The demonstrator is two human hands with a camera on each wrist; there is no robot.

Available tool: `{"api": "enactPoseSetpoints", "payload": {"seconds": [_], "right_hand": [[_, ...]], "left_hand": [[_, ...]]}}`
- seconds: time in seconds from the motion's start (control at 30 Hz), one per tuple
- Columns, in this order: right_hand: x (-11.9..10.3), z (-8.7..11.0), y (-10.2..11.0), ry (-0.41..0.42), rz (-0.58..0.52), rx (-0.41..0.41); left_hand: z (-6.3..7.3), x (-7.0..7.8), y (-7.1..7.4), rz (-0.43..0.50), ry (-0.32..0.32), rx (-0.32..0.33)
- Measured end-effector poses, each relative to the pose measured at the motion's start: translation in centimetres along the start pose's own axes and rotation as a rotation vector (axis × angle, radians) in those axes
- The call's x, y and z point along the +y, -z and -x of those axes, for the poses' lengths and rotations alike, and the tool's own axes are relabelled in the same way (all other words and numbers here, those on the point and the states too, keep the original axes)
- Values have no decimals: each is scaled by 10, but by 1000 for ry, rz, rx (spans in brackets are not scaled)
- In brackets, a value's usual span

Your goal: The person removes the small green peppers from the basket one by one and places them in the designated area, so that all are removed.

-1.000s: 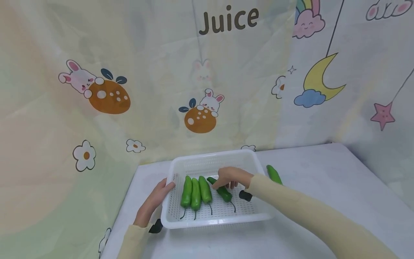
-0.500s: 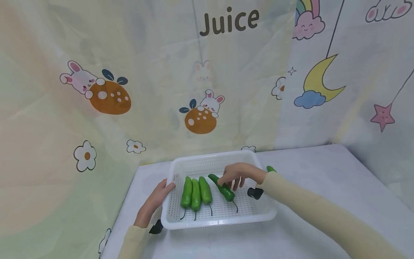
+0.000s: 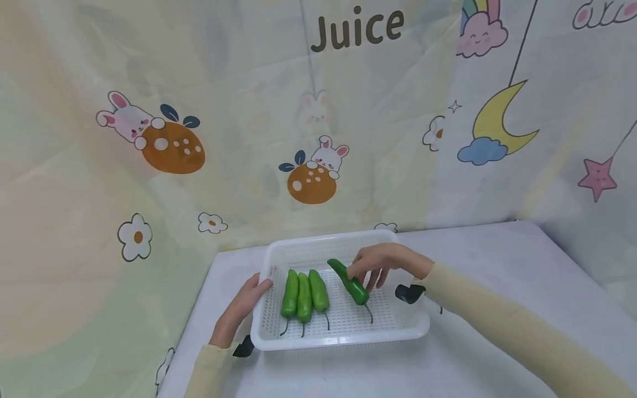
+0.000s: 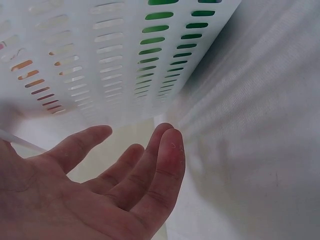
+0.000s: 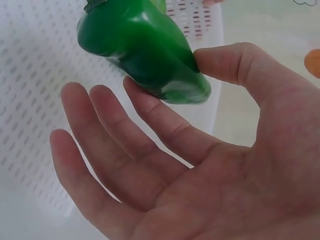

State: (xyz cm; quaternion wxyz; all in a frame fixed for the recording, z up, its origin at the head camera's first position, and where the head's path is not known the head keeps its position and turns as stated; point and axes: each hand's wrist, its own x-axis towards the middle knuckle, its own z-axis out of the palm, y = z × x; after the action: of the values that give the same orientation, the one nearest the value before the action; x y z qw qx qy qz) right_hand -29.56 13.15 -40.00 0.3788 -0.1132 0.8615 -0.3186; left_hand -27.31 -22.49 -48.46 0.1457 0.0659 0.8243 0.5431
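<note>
In the head view, a dark green chili pepper (image 3: 352, 284) tilts over the right half of a white perforated basket (image 3: 343, 339). My right hand (image 3: 385, 260) pinches it between thumb and index finger; the right wrist view shows the other fingers spread apart from the pepper (image 5: 145, 50). Three lighter green peppers (image 3: 304, 301) lie side by side in the basket, stems toward me. At the basket's left side is my left hand (image 3: 245, 301), its thumb at the rim. Seen from the left wrist, its loosely bent fingers (image 4: 167, 165) are beside the slotted wall (image 4: 110, 55).
The basket stands on a white-covered table (image 3: 478, 249). Past its right side a thin dark stem (image 3: 440, 310) shows below the right sleeve (image 3: 487, 320), which hides the rest. A printed cloth backdrop (image 3: 239, 138) rises behind the table.
My right hand has moved right and slightly up, carrying the dark green pepper away from the other three. The pepper outside the basket is now mostly behind the forearm. The left hand stays put.
</note>
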Motion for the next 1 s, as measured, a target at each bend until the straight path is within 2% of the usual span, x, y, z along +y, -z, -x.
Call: {"api": "enactPoseSetpoints", "payload": {"seconds": [0.57,1.0], "right_hand": [[10,25,25,42,-145,-64],[24,41,35,35,-203,-43]], "left_hand": [[-1,-1,-2,-34,8,29],[-1,-1,-2,-33,6,30]]}}
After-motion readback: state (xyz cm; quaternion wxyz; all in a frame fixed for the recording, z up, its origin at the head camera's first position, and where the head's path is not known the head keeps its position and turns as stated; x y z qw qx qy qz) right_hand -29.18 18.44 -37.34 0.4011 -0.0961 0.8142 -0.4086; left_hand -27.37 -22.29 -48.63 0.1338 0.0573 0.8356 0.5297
